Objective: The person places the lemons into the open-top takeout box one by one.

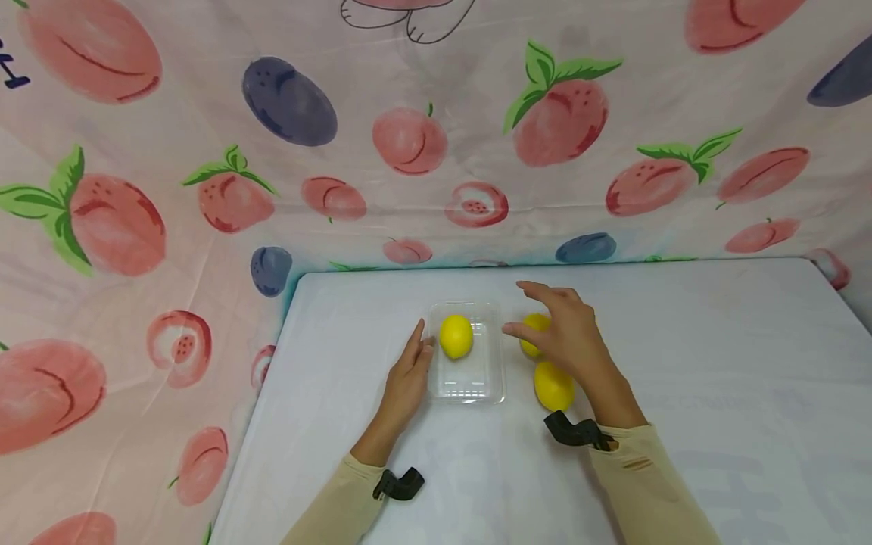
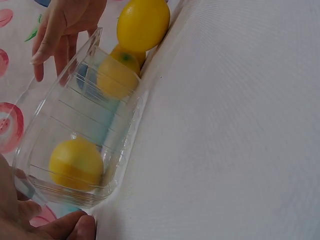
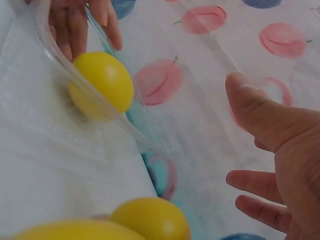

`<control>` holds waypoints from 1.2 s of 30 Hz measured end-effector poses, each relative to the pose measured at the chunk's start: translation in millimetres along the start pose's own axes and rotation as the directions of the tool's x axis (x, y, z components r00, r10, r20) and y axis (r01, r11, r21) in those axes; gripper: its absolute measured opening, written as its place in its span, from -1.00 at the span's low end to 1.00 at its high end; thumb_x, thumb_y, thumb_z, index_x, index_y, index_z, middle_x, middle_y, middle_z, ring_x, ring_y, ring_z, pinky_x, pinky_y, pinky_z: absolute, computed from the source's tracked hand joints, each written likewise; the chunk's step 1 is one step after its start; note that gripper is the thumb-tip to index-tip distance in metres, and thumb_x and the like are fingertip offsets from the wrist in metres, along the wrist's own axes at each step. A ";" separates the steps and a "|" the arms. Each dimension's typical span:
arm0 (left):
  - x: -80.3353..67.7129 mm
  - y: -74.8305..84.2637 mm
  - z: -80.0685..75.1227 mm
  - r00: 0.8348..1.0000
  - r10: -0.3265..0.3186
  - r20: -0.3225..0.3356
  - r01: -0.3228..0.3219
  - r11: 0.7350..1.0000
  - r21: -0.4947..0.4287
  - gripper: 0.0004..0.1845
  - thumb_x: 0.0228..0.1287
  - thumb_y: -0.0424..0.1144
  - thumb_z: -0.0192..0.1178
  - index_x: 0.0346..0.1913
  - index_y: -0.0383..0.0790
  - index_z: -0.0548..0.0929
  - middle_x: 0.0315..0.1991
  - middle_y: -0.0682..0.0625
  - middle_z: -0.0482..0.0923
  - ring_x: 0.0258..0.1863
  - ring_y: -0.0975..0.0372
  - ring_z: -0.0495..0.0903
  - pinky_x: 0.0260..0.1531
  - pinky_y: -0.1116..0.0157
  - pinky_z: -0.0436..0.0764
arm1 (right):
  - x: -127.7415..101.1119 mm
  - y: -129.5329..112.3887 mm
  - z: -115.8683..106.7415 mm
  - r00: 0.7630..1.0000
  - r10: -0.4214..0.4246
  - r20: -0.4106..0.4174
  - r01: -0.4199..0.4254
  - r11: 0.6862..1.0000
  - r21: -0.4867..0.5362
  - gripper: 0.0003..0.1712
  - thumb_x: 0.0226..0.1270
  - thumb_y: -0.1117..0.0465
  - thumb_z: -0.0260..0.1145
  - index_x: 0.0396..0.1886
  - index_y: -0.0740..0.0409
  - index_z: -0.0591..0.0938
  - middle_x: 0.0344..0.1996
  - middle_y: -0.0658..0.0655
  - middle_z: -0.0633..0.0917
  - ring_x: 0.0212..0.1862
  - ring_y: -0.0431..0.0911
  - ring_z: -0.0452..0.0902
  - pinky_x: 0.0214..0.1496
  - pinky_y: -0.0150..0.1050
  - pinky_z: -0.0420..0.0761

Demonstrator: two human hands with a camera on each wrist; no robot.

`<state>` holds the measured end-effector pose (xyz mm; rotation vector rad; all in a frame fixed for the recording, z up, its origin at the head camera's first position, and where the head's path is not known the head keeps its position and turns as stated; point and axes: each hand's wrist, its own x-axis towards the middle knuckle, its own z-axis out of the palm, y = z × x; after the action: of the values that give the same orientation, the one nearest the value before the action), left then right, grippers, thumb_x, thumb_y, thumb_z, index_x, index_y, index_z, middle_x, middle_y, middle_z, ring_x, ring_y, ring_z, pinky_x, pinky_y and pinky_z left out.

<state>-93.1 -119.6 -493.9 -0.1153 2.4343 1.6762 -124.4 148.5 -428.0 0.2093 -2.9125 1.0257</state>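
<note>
Two lemons (image 1: 553, 384) lying just right of the clear plastic tray (image 1: 495, 378), near the counter's (image 1: 715, 363) far edge. Likely firm, waxy, prone to rolling; best cupped around the middle. Right hand (image 1: 562, 325) spread open above. Left hand (image 1: 409, 371) flat, steadying tray holding a third lemon (image 1: 456, 336).

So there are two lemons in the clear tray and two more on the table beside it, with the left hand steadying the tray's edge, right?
Not quite: the head view shows only one lemon inside the clear plastic tray. The rest holds: two more lemons lie on the table to its right, under the right hand, and the left hand rests against the tray's left edge.
</note>
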 end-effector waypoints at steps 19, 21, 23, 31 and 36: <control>-0.2 -0.2 0.1 1.000 -0.002 -0.009 0.002 1.000 0.003 -0.42 0.64 0.05 -0.12 0.61 0.35 0.09 0.44 0.01 0.46 0.50 0.07 0.35 0.53 -0.05 0.25 | -10.1 55.5 -26.5 0.994 0.063 -0.094 -0.060 0.997 0.044 -0.15 0.31 -0.26 0.41 0.50 -0.02 0.43 0.35 0.23 0.57 0.36 0.30 0.34 0.32 0.35 0.36; 0.0 0.1 -0.1 1.000 -0.002 -0.009 0.002 1.000 0.001 -0.42 0.65 0.05 -0.12 0.61 0.36 0.09 0.44 0.01 0.46 0.50 0.07 0.34 0.53 -0.05 0.25 | -10.9 60.9 -26.7 0.992 0.069 -0.101 -0.066 0.997 0.036 -0.15 0.32 -0.24 0.41 0.50 0.00 0.43 0.35 0.25 0.57 0.35 0.32 0.35 0.32 0.36 0.35; 0.0 0.0 -0.4 1.000 -0.002 -0.009 0.002 1.000 0.003 -0.42 0.65 0.05 -0.12 0.62 0.35 0.09 0.44 0.01 0.45 0.51 0.07 0.34 0.53 -0.05 0.25 | -11.9 66.2 -25.9 0.992 0.079 -0.101 -0.076 0.997 0.033 -0.14 0.33 -0.22 0.42 0.51 0.02 0.41 0.36 0.28 0.56 0.34 0.34 0.35 0.31 0.37 0.35; -0.2 -2.4 -0.4 1.000 0.005 -0.011 -0.005 1.000 0.001 -0.43 0.64 0.05 -0.11 0.61 0.36 0.10 0.43 0.01 0.46 0.50 0.06 0.35 0.52 -0.06 0.26 | -15.4 86.0 -17.1 0.991 0.124 -0.046 -0.122 0.991 0.048 -0.06 0.29 -0.25 0.43 0.55 0.04 0.35 0.39 0.34 0.51 0.36 0.38 0.34 0.33 0.42 0.32; 0.0 -2.7 -0.4 1.000 0.007 -0.008 -0.007 1.000 -0.004 -0.43 0.65 0.05 -0.11 0.60 0.39 0.09 0.44 0.01 0.46 0.51 0.06 0.34 0.52 -0.07 0.25 | -15.6 95.9 -10.8 0.993 0.118 -0.027 -0.117 0.992 0.052 -0.06 0.29 -0.23 0.44 0.54 0.08 0.35 0.37 0.37 0.51 0.36 0.39 0.37 0.34 0.41 0.34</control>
<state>-92.6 -121.0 -496.1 -0.1140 2.4400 1.6866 -122.6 231.0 -480.4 0.0237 -2.9042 1.1096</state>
